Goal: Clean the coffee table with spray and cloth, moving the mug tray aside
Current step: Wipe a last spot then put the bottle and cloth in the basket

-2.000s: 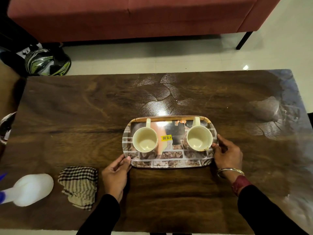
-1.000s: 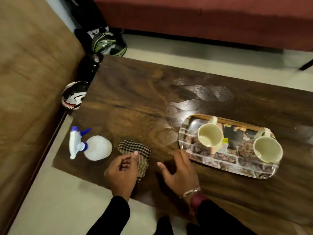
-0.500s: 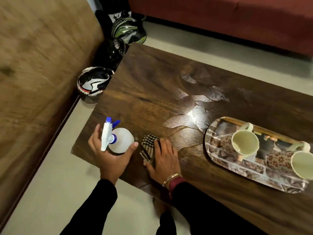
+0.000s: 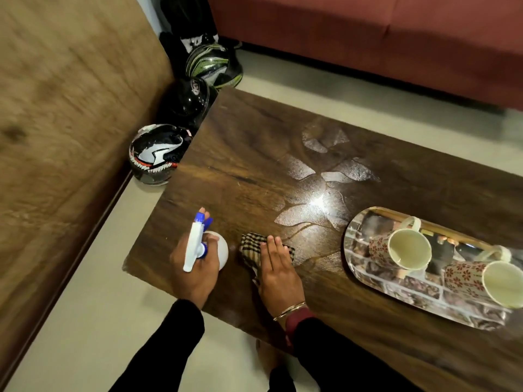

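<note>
Coffee table [image 4: 240, 165], dark wood, bit of glare mid-top. Spray bottle [image 4: 220, 251] at the near left corner, gripped in left hand [image 4: 195, 275]; lifted or resting on the wood, can't really tell. Checked cloth [image 4: 250, 247] just right of it, pressed flat under right hand [image 4: 278, 270], fingers straight. Mug tray [image 4: 410, 290] well off to the right, carrying left mug [image 4: 402, 250] and right mug [image 4: 481, 275].

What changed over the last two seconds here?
Both hands let go of the tray. The left hand moved to the spray bottle and now grips it; the right hand moved onto the cloth and rests flat on it. The tray, with both mugs, stays on the table.
</note>
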A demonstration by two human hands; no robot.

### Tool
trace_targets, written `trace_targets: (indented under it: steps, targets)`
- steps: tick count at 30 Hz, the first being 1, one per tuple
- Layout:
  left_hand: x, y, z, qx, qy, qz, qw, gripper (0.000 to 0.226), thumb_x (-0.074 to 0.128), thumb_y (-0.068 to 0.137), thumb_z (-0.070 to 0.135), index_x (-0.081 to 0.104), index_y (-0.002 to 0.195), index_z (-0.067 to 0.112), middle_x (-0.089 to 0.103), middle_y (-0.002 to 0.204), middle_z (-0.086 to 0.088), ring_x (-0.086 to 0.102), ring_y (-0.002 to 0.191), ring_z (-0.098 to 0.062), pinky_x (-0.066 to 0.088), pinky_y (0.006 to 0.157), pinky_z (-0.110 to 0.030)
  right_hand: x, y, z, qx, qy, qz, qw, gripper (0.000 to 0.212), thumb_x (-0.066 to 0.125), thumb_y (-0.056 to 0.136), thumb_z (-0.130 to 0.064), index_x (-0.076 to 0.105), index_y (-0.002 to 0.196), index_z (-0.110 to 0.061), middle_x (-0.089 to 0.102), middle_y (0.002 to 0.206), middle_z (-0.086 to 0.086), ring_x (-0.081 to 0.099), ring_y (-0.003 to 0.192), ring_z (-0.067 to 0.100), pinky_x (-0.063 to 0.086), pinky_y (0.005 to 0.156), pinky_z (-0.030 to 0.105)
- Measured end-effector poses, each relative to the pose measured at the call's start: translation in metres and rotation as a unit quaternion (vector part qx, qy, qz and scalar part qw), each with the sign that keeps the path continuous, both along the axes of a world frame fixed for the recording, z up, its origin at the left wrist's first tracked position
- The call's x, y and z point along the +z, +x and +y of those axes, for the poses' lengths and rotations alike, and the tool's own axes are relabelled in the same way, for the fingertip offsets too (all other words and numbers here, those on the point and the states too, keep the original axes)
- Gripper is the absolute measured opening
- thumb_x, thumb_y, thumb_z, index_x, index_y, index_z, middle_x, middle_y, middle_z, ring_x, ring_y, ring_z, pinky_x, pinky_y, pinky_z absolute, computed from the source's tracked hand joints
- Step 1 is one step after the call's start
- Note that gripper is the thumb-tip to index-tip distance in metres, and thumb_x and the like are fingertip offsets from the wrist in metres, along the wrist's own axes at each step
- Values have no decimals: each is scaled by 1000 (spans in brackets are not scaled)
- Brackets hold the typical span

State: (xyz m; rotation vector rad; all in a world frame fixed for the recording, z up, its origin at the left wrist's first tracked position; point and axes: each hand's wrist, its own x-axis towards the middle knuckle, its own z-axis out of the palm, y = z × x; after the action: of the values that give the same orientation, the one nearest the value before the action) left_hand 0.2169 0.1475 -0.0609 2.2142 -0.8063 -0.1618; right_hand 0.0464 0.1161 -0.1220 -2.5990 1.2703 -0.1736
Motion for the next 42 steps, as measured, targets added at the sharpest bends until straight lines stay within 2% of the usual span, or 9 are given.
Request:
trace_targets:
  steps: [2,6,13,20,24,29,33,38,42]
  targets:
    - [16,-10,-1,-8,-13,-5,1000,33,87,73,-5,69,99,-12,72,84,-27,71,71,-39,51,82,-36,24,-1,-11,-1,-15,-23,1000,57,52,84,-15,59,137,7,55,144,27,52,136,43,47,109,54]
    - [68,-36,3,-29,-18,16,999,36,87,71,-11,69,101,-14,73,89,-29,72,77,-40,49,86,-35,79,-14,-23,-1,-16,-20,1000,71,78,73,-13,57,139,4,54,146,26,52,137,41,46,110,54]
    - [190,-75,-16,-110,-95,-5,989,34,86,69,-13,70,99,-15,75,89,-27,71,81,-24,37,93,4,201,-56,-42,-30,-2,-37,999,73,87,69,-12,60,136,4,57,143,25,55,134,41,51,104,54]
    - [284,-116,-48,-141,-198,104,964,48,61,82,-22,68,122,5,73,110,-6,70,98,1,52,93,-14,310,-110,-67,-58,-47,-67,995,74,89,74,-27,59,136,-1,60,141,20,58,132,36,42,111,45]
    - [333,-157,-61,-196,-194,111,955,50,61,81,-22,67,125,2,72,112,-11,69,102,-17,49,91,-10,363,-154,-76,-89,-87,-86,989,71,86,78,-25,57,137,1,60,141,21,57,132,37,37,113,46]
    - [364,-218,-78,-284,-200,88,934,48,66,78,-22,68,121,-2,72,109,-16,69,99,-34,57,92,-43,406,-228,-76,-147,-101,-93,980,67,78,84,-17,51,142,4,55,144,25,53,135,41,37,116,52]
    - [377,-273,-92,-331,-226,88,912,47,65,79,-20,68,122,0,73,110,-15,70,98,-27,54,93,-33,431,-292,-65,-186,-114,-81,972,63,38,94,-25,44,147,8,48,150,29,43,142,45,16,120,46]
    - [372,-367,-88,-389,-220,84,891,49,62,78,-20,68,122,1,71,108,-9,66,97,-19,47,91,-10,430,-381,-44,-227,-122,-70,964,62,69,87,-7,48,143,10,50,146,32,48,138,46,21,118,47]
    - [368,-449,-76,-419,-221,76,877,49,59,76,-22,68,119,-1,67,105,-3,64,93,-17,48,89,-12,423,-462,-19,-250,-118,-71,958,70,80,79,-10,52,140,9,54,143,30,53,134,45,25,117,46]
